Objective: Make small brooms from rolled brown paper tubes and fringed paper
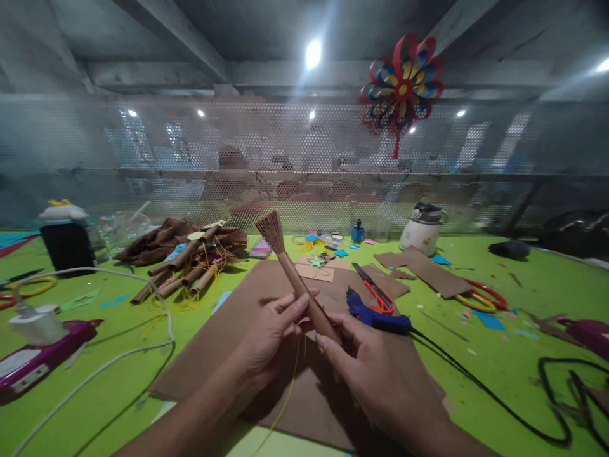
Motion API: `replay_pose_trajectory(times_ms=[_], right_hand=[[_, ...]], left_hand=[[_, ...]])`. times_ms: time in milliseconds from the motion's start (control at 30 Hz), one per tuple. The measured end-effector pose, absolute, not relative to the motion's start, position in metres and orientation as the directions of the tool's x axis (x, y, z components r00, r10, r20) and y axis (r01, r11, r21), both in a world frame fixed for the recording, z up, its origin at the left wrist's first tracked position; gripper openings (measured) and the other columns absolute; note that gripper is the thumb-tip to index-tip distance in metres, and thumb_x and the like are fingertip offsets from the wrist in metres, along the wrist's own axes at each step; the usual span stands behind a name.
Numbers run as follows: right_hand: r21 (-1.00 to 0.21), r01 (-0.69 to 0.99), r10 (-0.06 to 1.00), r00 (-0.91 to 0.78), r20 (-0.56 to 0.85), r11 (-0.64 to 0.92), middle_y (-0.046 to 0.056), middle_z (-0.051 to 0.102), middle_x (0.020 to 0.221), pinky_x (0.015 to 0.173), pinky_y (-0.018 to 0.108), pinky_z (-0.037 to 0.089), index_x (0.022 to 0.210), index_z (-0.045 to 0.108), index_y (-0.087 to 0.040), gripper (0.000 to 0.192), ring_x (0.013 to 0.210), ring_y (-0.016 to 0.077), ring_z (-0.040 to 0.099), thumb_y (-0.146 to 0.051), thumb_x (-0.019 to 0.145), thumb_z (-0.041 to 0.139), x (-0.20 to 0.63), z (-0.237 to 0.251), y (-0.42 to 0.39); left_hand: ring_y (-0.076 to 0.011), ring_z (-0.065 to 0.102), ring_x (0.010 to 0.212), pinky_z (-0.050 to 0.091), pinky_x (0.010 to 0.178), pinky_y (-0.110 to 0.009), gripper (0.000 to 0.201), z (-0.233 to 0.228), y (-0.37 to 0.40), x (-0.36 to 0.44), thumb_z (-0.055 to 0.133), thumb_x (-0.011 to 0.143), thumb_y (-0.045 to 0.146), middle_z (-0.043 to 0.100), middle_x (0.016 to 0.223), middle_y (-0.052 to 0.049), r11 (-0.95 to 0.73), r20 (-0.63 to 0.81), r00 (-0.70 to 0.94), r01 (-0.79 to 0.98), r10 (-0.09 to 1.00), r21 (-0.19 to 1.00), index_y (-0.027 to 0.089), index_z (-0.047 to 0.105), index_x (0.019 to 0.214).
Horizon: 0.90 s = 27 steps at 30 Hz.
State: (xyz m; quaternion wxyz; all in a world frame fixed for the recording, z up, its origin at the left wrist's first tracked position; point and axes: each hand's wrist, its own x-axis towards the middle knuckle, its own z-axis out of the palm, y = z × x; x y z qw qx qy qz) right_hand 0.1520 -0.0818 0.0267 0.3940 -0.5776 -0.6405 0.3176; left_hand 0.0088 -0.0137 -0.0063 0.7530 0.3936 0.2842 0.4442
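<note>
While it is tilted with its fringed end up and away, the brown paper roll [299, 279] is clasped at its lower half by both hands, above the middle of the green table [499, 355]. The left hand [271, 333] is closed around it from the left; the right hand [375, 368] pinches its lower end. A brown card sheet [247, 343] lies beneath. Just right, a blue glue gun [375, 315] and orange scissors [375, 289] rest (no readable writing is seen). More rolls [190, 270] are piled toward the far left edge.
</note>
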Motion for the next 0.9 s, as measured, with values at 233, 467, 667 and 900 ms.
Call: replay_pose_trajectory(times_ms=[233,467,667,900], right_hand=[[-0.794,0.537,0.957,-0.119,0.265,0.287,0.004,0.068,0.077,0.065,0.025,0.047,0.09,0.069,-0.018,0.018,0.07,0.0169,0.061,-0.031,0.084,0.057,0.159,0.007,-0.08],[-0.337,0.863,0.878,-0.216,0.428,0.376,0.012,0.065,0.101,0.088,0.042,0.043,0.093,0.067,-0.018,0.022,0.101,0.0264,0.056,-0.024,0.087,0.046,0.227,-0.002,-0.047],[-0.08,0.931,0.928,-0.343,0.145,0.357,0.014,0.059,0.117,0.088,0.039,0.045,0.119,0.057,-0.016,0.051,0.109,0.0272,0.054,-0.004,0.072,0.044,0.258,-0.03,-0.033],[-0.023,0.934,0.896,-0.335,0.292,0.357,0.017,0.036,0.142,0.098,0.043,0.037,0.126,0.052,-0.013,0.057,0.128,0.0288,0.037,-0.002,0.071,0.041,0.26,-0.056,-0.018]], left_hand=[[-0.0118,0.058,0.068,0.047,0.067,-0.023,0.022,-0.001,-0.006,0.002,0.07,0.076,0.025,0.065,0.079,-0.005,0.248,-0.069,0.371,-0.46,0.926,0.853,0.013,0.067,0.094],[-0.0165,0.062,0.073,0.048,0.07,-0.029,0.022,0.004,-0.001,-0.005,0.07,0.076,0.029,0.064,0.079,-0.007,0.23,-0.023,0.385,-0.5,0.923,0.835,0.011,0.063,0.088],[-0.0196,0.063,0.077,0.047,0.072,-0.031,0.023,-0.002,0.002,-0.007,0.068,0.077,0.031,0.064,0.082,-0.009,0.21,0.008,0.387,-0.519,0.922,0.828,0.011,0.061,0.086],[-0.0116,0.054,0.063,0.043,0.059,-0.023,0.023,-0.003,0.005,-0.008,0.069,0.076,0.033,0.059,0.073,-0.004,0.233,-0.036,0.382,-0.485,0.924,0.843,0.013,0.061,0.086]])
